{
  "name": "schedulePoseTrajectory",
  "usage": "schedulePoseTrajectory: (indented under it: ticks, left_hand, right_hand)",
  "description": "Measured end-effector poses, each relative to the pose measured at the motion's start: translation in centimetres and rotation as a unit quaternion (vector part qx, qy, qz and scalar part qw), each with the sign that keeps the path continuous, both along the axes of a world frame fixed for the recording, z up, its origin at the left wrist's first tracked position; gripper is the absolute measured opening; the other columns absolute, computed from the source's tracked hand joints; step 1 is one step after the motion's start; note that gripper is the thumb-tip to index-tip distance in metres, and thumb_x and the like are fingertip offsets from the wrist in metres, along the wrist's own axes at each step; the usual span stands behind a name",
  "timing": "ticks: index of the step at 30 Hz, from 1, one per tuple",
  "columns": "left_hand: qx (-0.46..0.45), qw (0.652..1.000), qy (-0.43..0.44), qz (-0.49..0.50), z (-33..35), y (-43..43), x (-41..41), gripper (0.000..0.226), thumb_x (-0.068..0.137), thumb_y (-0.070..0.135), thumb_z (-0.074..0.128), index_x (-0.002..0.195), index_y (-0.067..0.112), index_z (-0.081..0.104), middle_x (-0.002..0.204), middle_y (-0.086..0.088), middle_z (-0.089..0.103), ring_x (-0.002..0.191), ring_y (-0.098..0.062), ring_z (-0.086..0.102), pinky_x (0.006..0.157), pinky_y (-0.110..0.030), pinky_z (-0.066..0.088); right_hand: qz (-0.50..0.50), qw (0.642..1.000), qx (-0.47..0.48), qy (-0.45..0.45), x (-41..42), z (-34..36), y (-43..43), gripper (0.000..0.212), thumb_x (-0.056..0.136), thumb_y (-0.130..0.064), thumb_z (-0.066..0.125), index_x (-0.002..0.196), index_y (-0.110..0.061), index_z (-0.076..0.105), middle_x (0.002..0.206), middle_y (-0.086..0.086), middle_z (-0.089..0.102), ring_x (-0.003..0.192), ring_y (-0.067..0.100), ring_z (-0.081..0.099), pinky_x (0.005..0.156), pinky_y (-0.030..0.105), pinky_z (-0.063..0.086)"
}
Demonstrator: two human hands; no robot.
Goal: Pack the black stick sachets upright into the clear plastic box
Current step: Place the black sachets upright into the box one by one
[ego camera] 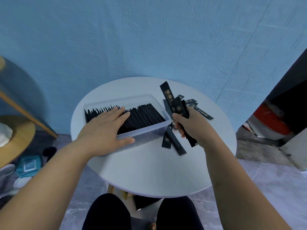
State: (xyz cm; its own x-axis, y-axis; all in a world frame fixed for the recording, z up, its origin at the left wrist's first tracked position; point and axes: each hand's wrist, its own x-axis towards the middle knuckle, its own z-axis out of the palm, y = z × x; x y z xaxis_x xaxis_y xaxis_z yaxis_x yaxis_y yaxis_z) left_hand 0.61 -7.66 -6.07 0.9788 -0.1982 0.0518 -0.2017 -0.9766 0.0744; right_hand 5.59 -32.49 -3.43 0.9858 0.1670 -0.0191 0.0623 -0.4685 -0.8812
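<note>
A clear plastic box [150,132] sits on the round white table [149,171], packed with a long row of black stick sachets [146,116] standing upright. My left hand [106,128] lies flat over the row's left part, fingers straight on the sachet tops and thumb along the box's near wall. Just right of the box, my right hand [191,127] grips a small bundle of black sachets [178,107] that fan upward out of the fist. Several loose sachets [172,143] lie flat on the table under and behind that hand.
A blue wall rises behind the table. A wooden round stand [16,135] and clutter on the floor are at the left. A dark opening with a red object [272,120] is at the right. My knees [142,213] are under the table's near edge.
</note>
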Motion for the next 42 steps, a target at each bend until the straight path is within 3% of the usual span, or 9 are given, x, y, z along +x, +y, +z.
schedulePoseTrajectory:
  ticks: [6, 11, 17, 23, 26, 31, 36, 39, 42]
  left_hand:
    - [0.008, 1.0, -0.002, -0.003, 0.1, 0.0, -0.1, 0.112, 0.053, 0.082, -0.001, 0.151, 0.028, 0.001, 0.159, 0.007, -0.006, 0.146, -0.01, -0.005, 0.115, -0.025, -0.004]
    - [0.014, 1.0, -0.002, 0.003, 0.1, -0.1, -0.1, 0.113, 0.052, 0.082, -0.002, 0.151, 0.029, -0.002, 0.159, 0.008, -0.008, 0.146, -0.009, -0.006, 0.116, -0.025, -0.003]
    - [0.014, 1.0, 0.002, 0.008, 0.2, -0.3, -0.1, 0.099, 0.067, 0.076, 0.016, 0.15, 0.028, -0.006, 0.159, 0.007, -0.01, 0.146, -0.01, -0.006, 0.115, -0.024, -0.005]
    - [0.021, 0.999, 0.029, -0.005, 1.0, -0.7, 0.2, 0.106, 0.064, 0.084, 0.018, 0.15, 0.029, -0.011, 0.156, 0.008, -0.022, 0.146, -0.013, -0.007, 0.117, -0.028, 0.0]
    - [0.027, 0.999, 0.039, -0.008, 1.1, -1.3, 0.5, 0.091, 0.084, 0.072, 0.039, 0.151, 0.023, 0.0, 0.158, 0.008, -0.015, 0.146, -0.017, -0.01, 0.119, -0.032, -0.001]
    - [0.009, 1.0, 0.026, -0.008, 0.6, -1.0, 0.6, 0.085, 0.087, 0.066, 0.041, 0.151, 0.027, 0.001, 0.159, 0.01, -0.005, 0.146, -0.013, -0.008, 0.119, -0.032, -0.002]
    - [0.008, 1.0, 0.028, -0.009, 0.5, -1.0, 0.6, 0.085, 0.088, 0.067, 0.039, 0.151, 0.028, -0.001, 0.159, 0.01, -0.007, 0.146, -0.013, -0.009, 0.119, -0.031, -0.004]
    - [0.018, 0.999, 0.028, -0.007, 0.5, -1.0, 0.5, 0.085, 0.087, 0.068, 0.036, 0.151, 0.028, -0.003, 0.159, 0.01, -0.008, 0.146, -0.013, -0.01, 0.119, -0.031, -0.004]
    - [0.02, 0.999, 0.023, -0.006, 0.5, -1.0, 0.5, 0.088, 0.085, 0.074, 0.029, 0.151, 0.026, -0.003, 0.159, 0.009, -0.008, 0.146, -0.014, -0.009, 0.118, -0.031, -0.005]
  right_hand:
    - [0.098, 0.992, -0.077, -0.033, 1.8, 2.9, 2.7, 0.007, 0.092, -0.02, 0.052, 0.085, -0.021, 0.053, 0.072, 0.001, 0.061, 0.052, 0.012, 0.054, 0.049, 0.022, 0.048]
    - [0.243, 0.9, -0.359, -0.035, 3.8, 4.7, 5.6, 0.016, 0.09, -0.019, 0.054, 0.076, -0.019, 0.047, 0.069, -0.001, 0.058, 0.053, 0.015, 0.053, 0.048, 0.021, 0.043]
    - [0.281, 0.851, -0.44, -0.053, 3.1, 5.0, 5.8, 0.021, 0.086, -0.024, 0.059, 0.072, -0.018, 0.045, 0.061, -0.002, 0.05, 0.055, 0.016, 0.051, 0.049, 0.023, 0.034]
    - [0.295, 0.861, -0.412, -0.05, 3.1, 4.7, 5.8, 0.021, 0.083, -0.03, 0.062, 0.073, -0.02, 0.047, 0.062, -0.004, 0.049, 0.057, 0.012, 0.05, 0.055, 0.025, 0.036]
    - [0.306, 0.862, -0.403, -0.047, 3.3, 4.4, 5.9, 0.022, 0.083, -0.03, 0.062, 0.071, -0.021, 0.047, 0.061, -0.005, 0.047, 0.057, 0.012, 0.047, 0.055, 0.025, 0.034]
    - [0.307, 0.881, -0.357, -0.039, 3.4, 4.9, 5.0, 0.017, 0.087, -0.023, 0.058, 0.073, -0.019, 0.051, 0.054, -0.011, 0.054, 0.046, 0.003, 0.047, 0.052, 0.019, 0.038]
    - [0.187, 0.981, -0.034, 0.024, 4.8, 4.2, 5.7, 0.005, 0.095, -0.018, 0.052, 0.091, -0.014, 0.052, 0.073, 0.002, 0.061, 0.054, 0.01, 0.055, 0.052, 0.02, 0.049]
    - [0.132, 0.978, 0.138, 0.086, 5.2, 3.1, 7.8, 0.006, 0.096, -0.013, 0.051, 0.09, -0.011, 0.049, 0.077, 0.007, 0.056, 0.059, 0.015, 0.053, 0.055, 0.023, 0.054]
    - [0.126, 0.975, 0.137, 0.117, 5.6, 1.5, 9.4, 0.013, 0.094, -0.006, 0.052, 0.082, -0.008, 0.048, 0.075, 0.01, 0.054, 0.059, 0.018, 0.053, 0.056, 0.025, 0.055]
